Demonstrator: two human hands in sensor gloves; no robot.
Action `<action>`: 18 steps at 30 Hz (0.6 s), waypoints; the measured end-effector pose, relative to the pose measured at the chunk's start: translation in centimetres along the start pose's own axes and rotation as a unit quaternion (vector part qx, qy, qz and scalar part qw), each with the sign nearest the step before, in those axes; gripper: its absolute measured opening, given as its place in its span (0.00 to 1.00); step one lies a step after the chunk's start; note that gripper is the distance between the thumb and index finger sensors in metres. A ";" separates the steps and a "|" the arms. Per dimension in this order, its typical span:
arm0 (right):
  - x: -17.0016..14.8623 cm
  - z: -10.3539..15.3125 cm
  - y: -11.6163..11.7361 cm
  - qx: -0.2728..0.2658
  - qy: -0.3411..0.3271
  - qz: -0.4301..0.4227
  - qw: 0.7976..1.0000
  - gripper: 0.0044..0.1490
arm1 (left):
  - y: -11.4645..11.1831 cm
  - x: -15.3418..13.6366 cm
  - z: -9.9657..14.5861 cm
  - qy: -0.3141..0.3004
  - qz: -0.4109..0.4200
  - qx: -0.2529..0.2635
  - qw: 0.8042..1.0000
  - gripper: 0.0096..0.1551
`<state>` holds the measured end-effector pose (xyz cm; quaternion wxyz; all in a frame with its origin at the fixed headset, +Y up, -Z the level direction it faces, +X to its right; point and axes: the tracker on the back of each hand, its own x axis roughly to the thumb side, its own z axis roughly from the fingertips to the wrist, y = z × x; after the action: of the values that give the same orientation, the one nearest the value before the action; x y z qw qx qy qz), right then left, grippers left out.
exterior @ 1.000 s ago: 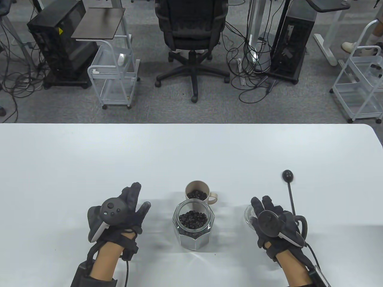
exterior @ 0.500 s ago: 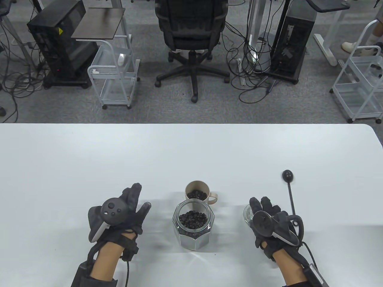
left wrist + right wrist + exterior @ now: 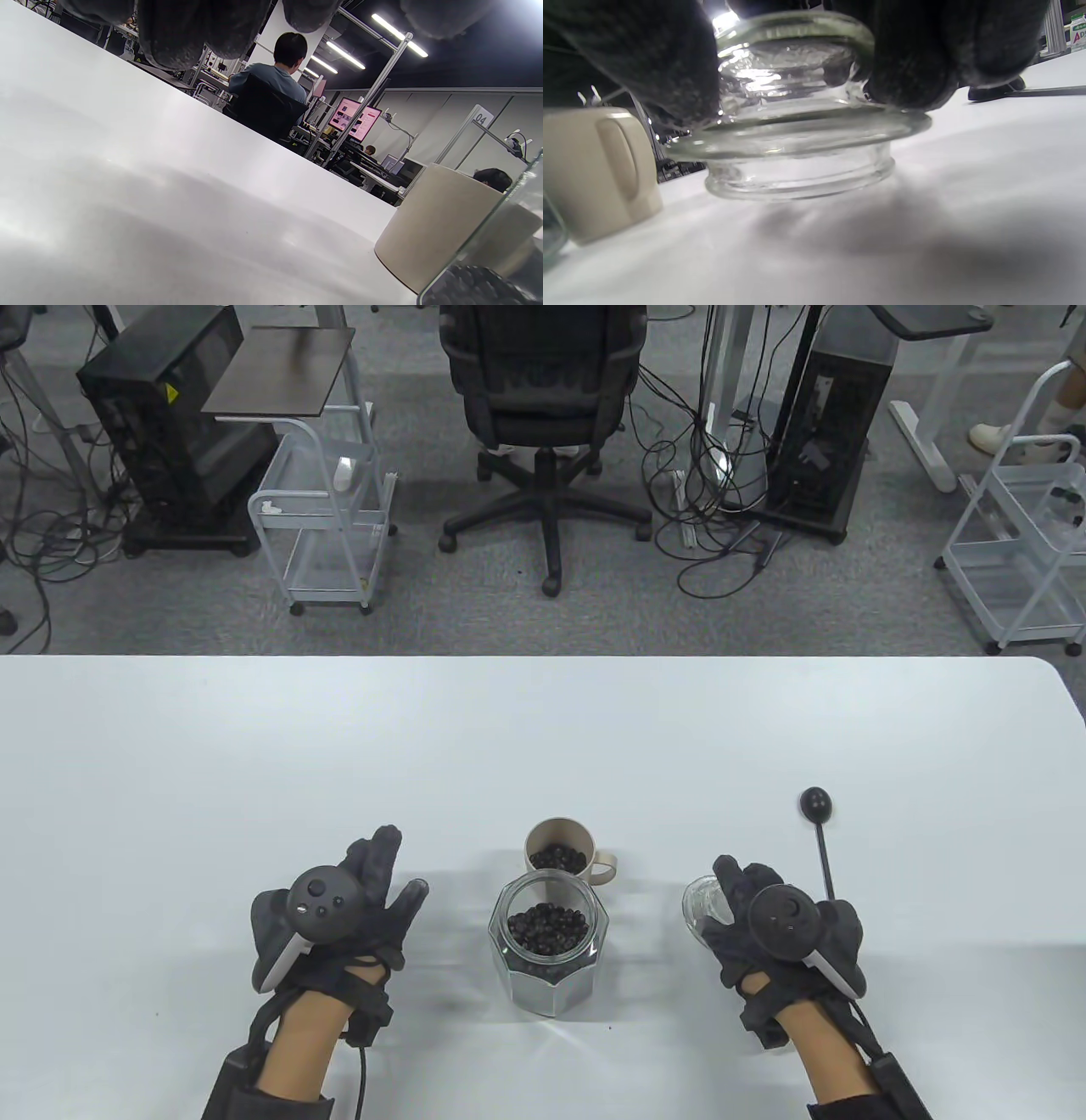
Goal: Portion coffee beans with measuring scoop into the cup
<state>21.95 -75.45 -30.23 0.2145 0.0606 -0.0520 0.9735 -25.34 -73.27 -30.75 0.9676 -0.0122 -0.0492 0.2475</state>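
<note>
Centrally, the open glass jar [image 3: 548,942] of dark beans [image 3: 547,927] stands touching the beige cup [image 3: 560,848]. Right hand [image 3: 776,937] grips the glass lid [image 3: 797,127]; left hand [image 3: 339,912] rests flat, empty. Black scoop [image 3: 821,836] lies right.

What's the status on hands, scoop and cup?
Left hand open, idle beside the jar. Right hand grips the glass lid, which sits on the table. Scoop untouched; cup already holds beans. Nothing in the way.

Left hand [image 3: 356,903] lies flat, right hand [image 3: 768,925] curls, gripping.
</note>
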 end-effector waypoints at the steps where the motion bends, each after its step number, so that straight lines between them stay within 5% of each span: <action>1: 0.0 0.0 -0.2 -0.006 0.001 -0.014 1.000 0.49 | 0.0 0.0 0.0 0.000 0.001 0.000 1.000 0.49; 18: 4.9 -2.1 -4.9 -0.114 -0.055 -0.297 0.946 0.49 | 0.4 -0.3 0.0 0.005 0.007 0.000 1.000 0.49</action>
<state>19.39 -68.77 -31.26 0.4963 0.1022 -0.1539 0.8483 -25.81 -73.06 -30.82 0.9661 -0.0135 -0.0447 0.2539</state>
